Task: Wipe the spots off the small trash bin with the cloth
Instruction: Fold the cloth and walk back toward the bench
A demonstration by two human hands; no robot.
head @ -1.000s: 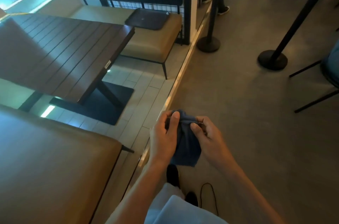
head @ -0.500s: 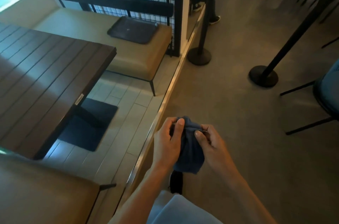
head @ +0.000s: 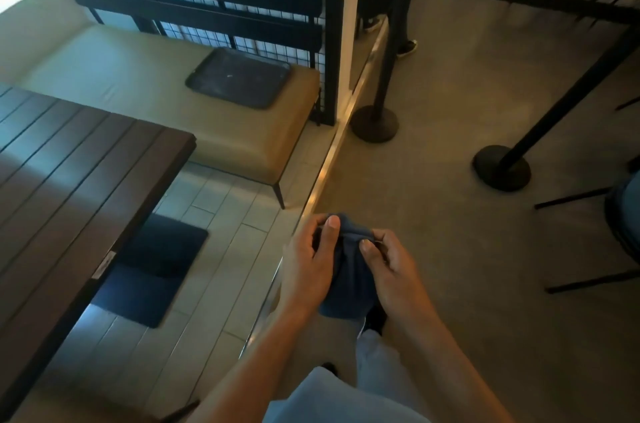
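Observation:
A dark blue cloth (head: 349, 280) hangs bunched between both hands in front of my waist. My left hand (head: 306, 265) grips its top left edge with thumb and curled fingers. My right hand (head: 391, 270) pinches the top right edge, thumb on the fabric. The cloth's lower part droops above my dark shoe. No trash bin shows in the head view.
A dark slatted wooden table (head: 79, 187) stands at the left. A beige bench (head: 149, 87) with a black tray (head: 239, 78) lies beyond it. Two black barrier posts (head: 374, 123) (head: 502, 168) stand on the grey floor ahead. A chair (head: 627, 218) sits at the right edge. A metal strip (head: 329, 163) divides tile from floor.
I have walked forward; the table and bench slid nearer and leftward in view. Both hands keep the same hold on the cloth.

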